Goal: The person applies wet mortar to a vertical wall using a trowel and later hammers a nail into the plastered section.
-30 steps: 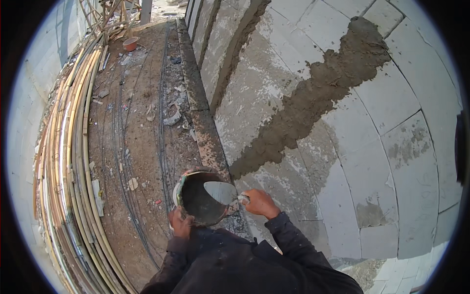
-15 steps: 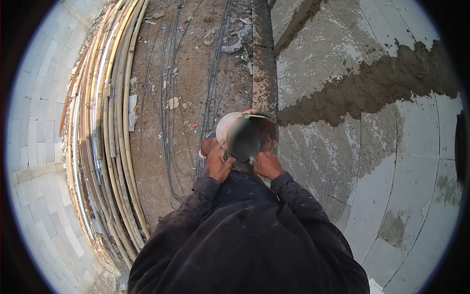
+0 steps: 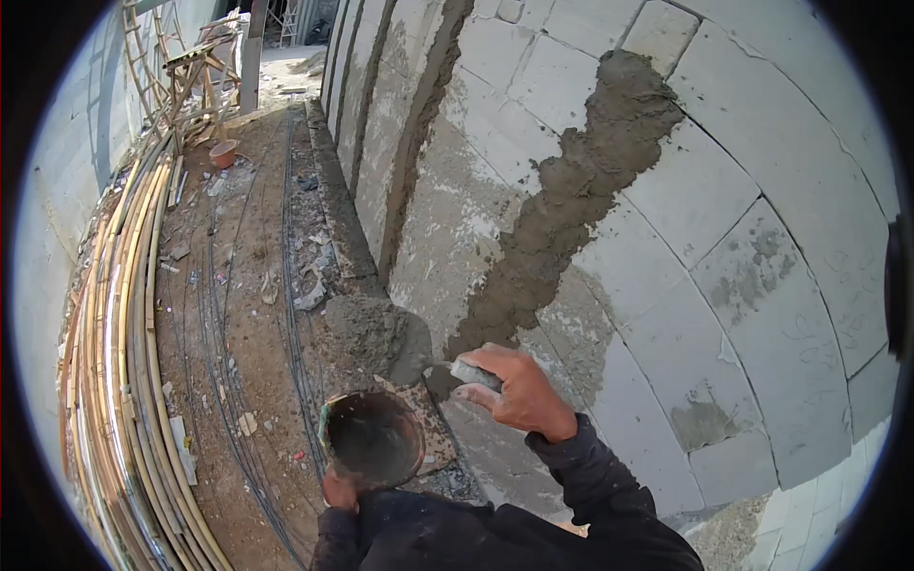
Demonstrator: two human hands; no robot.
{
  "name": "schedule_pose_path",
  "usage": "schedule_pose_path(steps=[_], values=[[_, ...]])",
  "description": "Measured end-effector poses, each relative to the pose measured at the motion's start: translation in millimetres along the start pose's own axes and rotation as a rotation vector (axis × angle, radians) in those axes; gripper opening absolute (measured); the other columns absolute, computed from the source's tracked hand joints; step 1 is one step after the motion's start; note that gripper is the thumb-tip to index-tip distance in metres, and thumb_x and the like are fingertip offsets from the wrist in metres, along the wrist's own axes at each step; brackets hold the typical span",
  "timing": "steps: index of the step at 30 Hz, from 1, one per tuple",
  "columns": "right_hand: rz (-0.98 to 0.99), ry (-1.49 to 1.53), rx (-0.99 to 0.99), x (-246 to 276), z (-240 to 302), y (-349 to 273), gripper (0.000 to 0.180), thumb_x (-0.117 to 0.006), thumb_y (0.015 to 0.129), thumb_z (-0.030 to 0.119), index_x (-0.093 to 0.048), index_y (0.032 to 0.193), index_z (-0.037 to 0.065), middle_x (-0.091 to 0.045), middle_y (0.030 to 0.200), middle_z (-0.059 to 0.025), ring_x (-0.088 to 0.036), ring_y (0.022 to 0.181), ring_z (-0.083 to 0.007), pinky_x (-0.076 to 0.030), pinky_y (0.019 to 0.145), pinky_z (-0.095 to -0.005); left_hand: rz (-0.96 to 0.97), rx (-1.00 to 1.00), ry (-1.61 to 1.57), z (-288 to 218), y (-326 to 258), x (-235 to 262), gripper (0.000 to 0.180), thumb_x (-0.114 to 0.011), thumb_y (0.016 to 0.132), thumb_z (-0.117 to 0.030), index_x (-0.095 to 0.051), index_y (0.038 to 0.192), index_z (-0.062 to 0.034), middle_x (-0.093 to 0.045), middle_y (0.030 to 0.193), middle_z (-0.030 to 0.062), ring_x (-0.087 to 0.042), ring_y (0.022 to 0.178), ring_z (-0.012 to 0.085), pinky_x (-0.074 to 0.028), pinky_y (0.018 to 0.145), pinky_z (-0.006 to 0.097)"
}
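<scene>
My right hand [image 3: 519, 388] is closed around the grey, mortar-crusted handle [image 3: 474, 374] of a trowel, out to the right of the bucket and in front of the wall. The trowel's blade [image 3: 411, 350] points left, and a lump of wet grey mortar [image 3: 362, 328] shows at its far end. Whether all of that lump rests on the blade, I cannot tell. Below it, my left hand [image 3: 340, 487] grips the near left side of a round bucket [image 3: 419, 445] close to my body. Wet grey residue coats the bucket's inside; most left fingers are hidden.
A thick rough band of wet mortar [image 3: 562, 209] runs diagonally over the pale block wall [image 3: 762, 285] on my right. Bamboo poles [image 3: 133, 333] lie along the left, beside thin rods [image 3: 224, 352] on the dirt. Farther off stand an orange bucket [image 3: 224, 153] and wooden scaffolding [image 3: 195, 76].
The view has swung toward the wall and farther ahead. My right hand has left the bucket and moved out right with the trowel and mortar; my left hand still holds the bucket.
</scene>
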State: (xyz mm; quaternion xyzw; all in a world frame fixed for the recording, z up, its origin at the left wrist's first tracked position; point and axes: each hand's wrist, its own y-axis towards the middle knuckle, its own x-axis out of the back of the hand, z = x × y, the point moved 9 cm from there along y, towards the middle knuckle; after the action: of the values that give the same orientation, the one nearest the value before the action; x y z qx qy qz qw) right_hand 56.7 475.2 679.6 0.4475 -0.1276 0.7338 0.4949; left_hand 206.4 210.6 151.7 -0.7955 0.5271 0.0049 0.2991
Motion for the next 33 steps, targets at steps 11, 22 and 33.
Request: schedule_pose_path(steps=[11, 22, 33], values=[[-0.466, 0.183, -0.064, 419, 82, 144, 0.032, -0.063, 0.105, 0.029, -0.073, 0.101, -0.001, -0.061, 0.075, -0.0009, -0.055, 0.055, -0.0094, -0.044, 0.047, -0.0260, 0.075, 0.193, 0.042, -13, 8, -26, 0.016, -0.058, 0.093, -0.006, -0.068, 0.102, 0.0037, -0.073, 0.085, 0.0178, -0.076, 0.071, 0.0299, -0.059, 0.053, 0.040], [-1.131, -0.530, -0.217, 459, 139, 61, 0.031, -0.063, 0.103, 0.032, -0.065, 0.089, 0.004, -0.056, 0.067, -0.0001, -0.052, 0.053, -0.0094, -0.041, 0.047, -0.0318, 0.106, 0.334, 0.167, -2, 98, -1, 0.032, -0.059, 0.099, -0.028, -0.074, 0.099, -0.0003, -0.076, 0.088, 0.0163, -0.076, 0.075, 0.0302, -0.054, 0.054, 0.039], [0.417, -0.403, -0.520, -75, -99, 17, 0.036, -0.075, 0.089, 0.026, -0.072, 0.121, 0.011, -0.074, 0.109, -0.0207, -0.069, 0.105, -0.0436, -0.054, 0.088, -0.0549, 0.235, -0.130, 0.620, -153, 122, -23, 0.065, -0.073, 0.072, 0.000, -0.062, 0.136, 0.0044, -0.064, 0.131, 0.0254, -0.064, 0.121, 0.0406, -0.055, 0.097, 0.046]])
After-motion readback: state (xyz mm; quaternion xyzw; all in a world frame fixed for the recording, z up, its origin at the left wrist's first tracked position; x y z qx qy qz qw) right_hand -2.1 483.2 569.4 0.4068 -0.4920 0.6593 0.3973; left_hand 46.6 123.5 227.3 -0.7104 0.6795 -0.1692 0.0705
